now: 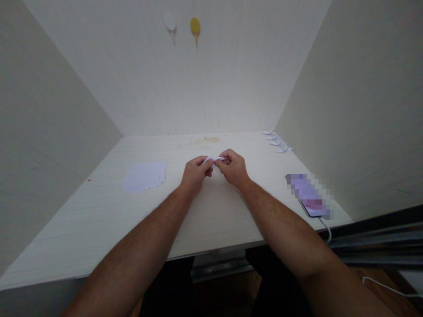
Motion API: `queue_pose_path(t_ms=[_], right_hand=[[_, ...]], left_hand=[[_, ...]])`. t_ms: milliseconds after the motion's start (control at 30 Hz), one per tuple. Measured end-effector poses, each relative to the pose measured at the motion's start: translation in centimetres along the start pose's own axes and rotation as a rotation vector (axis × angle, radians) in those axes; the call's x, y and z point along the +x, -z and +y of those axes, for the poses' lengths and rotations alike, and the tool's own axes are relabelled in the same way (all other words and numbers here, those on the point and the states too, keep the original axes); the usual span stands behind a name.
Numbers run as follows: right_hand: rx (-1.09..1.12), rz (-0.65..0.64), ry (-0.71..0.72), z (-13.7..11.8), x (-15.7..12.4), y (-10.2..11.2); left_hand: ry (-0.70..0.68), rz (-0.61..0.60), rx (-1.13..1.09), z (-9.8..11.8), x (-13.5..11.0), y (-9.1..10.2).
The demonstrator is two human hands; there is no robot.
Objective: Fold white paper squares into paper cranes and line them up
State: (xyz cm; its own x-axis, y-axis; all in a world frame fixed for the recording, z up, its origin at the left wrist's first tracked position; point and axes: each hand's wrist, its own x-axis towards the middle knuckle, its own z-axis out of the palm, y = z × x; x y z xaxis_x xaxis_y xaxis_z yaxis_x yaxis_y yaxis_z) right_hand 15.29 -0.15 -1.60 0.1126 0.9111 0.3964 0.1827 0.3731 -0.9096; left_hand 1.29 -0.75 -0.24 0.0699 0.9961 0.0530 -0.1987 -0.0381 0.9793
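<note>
A small piece of white paper is pinched between both hands above the middle of the white desk. My left hand grips its left end with closed fingers. Closed on the paper's right end is my right hand, so the two hands meet at the paper. A stack of small white paper sheets lies flat on the desk to the left of my left hand.
Several small folded white paper pieces lie in a row at the far right by the wall. A phone with a white cable lies near the desk's right front edge. Two hooks, white and yellow, hang on the back wall.
</note>
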Motion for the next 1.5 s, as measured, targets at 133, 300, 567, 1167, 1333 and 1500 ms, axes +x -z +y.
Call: queue_pose_path(t_ms=[133, 300, 567, 1167, 1333, 1500], right_hand=[[0.016, 0.018, -0.025, -0.1, 0.0, 0.0], [0.068, -0.014, -0.059, -0.2, 0.1, -0.2], [0.125, -0.017, -0.052, -0.6, 0.2, -0.1], [0.116, 0.0, -0.054, -1.3, 0.2, 0.6], [0.134, 0.024, -0.035, -1.3, 0.2, 0.6], [0.197, 0.026, -0.06, -1.2, 0.4, 0.7]], left_hand=[[-0.007, 0.004, 0.024, -0.2, -0.1, -0.2], [0.02, 0.059, -0.035, -0.2, -0.1, -0.3], [0.071, 0.022, -0.119, -0.2, 0.1, 0.1], [0.07, -0.038, -0.087, 0.0, 0.2, 0.4], [0.066, -0.032, -0.046, 0.2, 0.1, 0.4], [0.056, -0.034, -0.021, 0.4, 0.0, 0.3]])
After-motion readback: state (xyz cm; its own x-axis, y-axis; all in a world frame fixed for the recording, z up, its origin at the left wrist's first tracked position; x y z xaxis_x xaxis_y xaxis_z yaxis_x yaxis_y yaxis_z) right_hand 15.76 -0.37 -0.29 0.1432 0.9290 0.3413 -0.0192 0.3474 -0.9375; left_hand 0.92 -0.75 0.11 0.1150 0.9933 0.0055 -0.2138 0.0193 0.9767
